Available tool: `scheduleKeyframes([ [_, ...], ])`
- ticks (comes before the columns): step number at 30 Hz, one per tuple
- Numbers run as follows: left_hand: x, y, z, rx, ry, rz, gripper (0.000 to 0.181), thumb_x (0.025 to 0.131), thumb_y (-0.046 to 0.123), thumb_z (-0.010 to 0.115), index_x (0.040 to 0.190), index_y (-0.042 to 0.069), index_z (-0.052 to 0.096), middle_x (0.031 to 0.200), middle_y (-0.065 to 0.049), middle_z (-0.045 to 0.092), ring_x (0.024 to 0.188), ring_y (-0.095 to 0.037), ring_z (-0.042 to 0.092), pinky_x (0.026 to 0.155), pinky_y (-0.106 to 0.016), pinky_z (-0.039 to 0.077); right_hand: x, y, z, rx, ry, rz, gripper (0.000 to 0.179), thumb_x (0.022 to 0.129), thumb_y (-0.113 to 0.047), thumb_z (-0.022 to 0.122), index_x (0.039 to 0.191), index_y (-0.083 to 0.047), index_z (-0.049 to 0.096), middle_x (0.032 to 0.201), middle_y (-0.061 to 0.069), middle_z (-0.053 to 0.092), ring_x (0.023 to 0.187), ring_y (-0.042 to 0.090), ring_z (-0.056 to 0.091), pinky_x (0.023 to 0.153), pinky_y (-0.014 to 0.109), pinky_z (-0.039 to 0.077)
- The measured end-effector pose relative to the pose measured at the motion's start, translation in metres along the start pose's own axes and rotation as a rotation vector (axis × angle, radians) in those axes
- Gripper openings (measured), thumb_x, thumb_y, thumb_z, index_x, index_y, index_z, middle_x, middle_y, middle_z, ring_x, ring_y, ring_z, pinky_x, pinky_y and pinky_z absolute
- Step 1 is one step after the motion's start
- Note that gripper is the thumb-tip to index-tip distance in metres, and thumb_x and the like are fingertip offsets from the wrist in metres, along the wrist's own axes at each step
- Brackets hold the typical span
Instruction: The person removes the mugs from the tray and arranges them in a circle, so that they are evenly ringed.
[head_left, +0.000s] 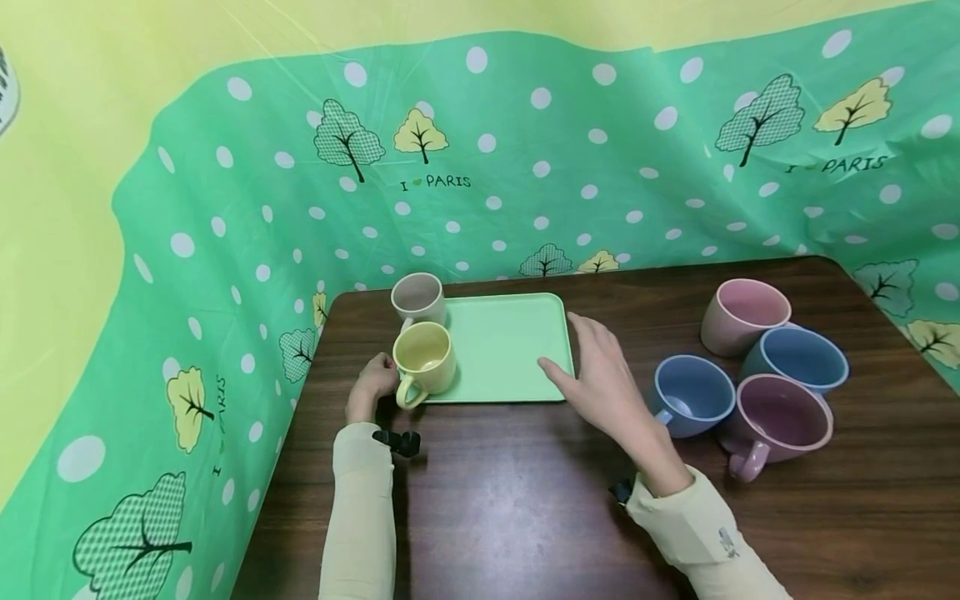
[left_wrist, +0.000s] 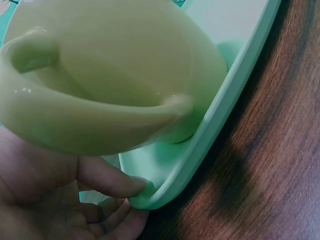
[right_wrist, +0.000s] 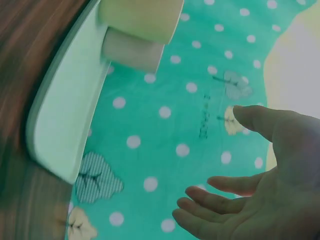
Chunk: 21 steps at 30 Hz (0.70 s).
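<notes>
A light green tray [head_left: 510,350] lies on the table, with a yellow mug [head_left: 435,379] and a greyish mug [head_left: 416,297] standing at its left end. At the tray's near left corner my left hand [head_left: 370,388] pinches the rim, thumb [left_wrist: 117,181] on top and fingers beneath, as the left wrist view shows. The yellow mug's handle [left_wrist: 85,122] juts out just above that hand. Beside the tray's right edge hovers my right hand [head_left: 603,379], its fingers spread and nothing in its grasp; the right wrist view shows its bare palm [right_wrist: 280,200].
To the right of my right hand stand a pink mug [head_left: 723,325], two blue mugs [head_left: 678,417] and a purple mug [head_left: 787,437], close together. The dark wooden table [head_left: 510,508] meets a green dotted cloth [head_left: 510,150] at its back and left.
</notes>
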<state>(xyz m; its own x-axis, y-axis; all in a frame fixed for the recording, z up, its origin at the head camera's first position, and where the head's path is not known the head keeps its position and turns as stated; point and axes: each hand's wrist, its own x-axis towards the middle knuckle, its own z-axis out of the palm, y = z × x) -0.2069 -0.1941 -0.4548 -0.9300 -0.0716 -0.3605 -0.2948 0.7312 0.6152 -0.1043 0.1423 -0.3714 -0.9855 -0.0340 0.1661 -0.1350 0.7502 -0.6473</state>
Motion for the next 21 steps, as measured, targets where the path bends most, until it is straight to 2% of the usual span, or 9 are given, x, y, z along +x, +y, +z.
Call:
scheduleKeyframes([
  [7,-0.002,0.0,0.0,0.007,0.01,0.006,0.014,0.09,0.016,0.039,0.094,0.005,0.048,0.096,-0.014,0.053,0.094,-0.029,0.05,0.073,-0.031,0.039,0.01,-0.025,0.016,0.033,-0.03,-0.078,0.077,0.089,-0.042,0.062,0.147,-0.004,0.029,0.148,0.018,0.033,0.137,0.036,0.029,0.109,0.053,0.029],
  [12,0.0,-0.001,0.001,0.026,0.022,0.007,0.012,0.088,0.016,0.042,0.092,0.007,0.048,0.091,-0.011,0.052,0.089,-0.026,0.051,0.069,-0.029,0.038,0.019,-0.039,0.03,0.051,-0.04,-0.14,0.075,0.088,-0.04,0.063,0.146,-0.005,0.031,0.147,0.016,0.036,0.136,0.033,0.033,0.108,0.05,0.031],
  [17,0.0,0.0,0.001,0.029,0.022,-0.004,0.009,0.086,0.015,0.043,0.089,0.008,0.047,0.086,-0.007,0.049,0.082,-0.023,0.049,0.064,-0.027,0.036,0.027,-0.049,0.042,0.067,-0.062,-0.17,0.075,0.088,-0.039,0.064,0.146,-0.005,0.031,0.146,0.015,0.036,0.136,0.031,0.033,0.11,0.047,0.031],
  [21,0.001,0.0,0.002,0.039,0.023,-0.009,0.008,0.086,0.015,0.043,0.088,0.008,0.046,0.086,-0.007,0.049,0.082,-0.023,0.049,0.064,-0.027,0.036,0.032,-0.055,0.051,0.08,-0.076,-0.186,0.075,0.088,-0.038,0.065,0.146,-0.005,0.031,0.146,0.014,0.037,0.136,0.03,0.035,0.11,0.046,0.032],
])
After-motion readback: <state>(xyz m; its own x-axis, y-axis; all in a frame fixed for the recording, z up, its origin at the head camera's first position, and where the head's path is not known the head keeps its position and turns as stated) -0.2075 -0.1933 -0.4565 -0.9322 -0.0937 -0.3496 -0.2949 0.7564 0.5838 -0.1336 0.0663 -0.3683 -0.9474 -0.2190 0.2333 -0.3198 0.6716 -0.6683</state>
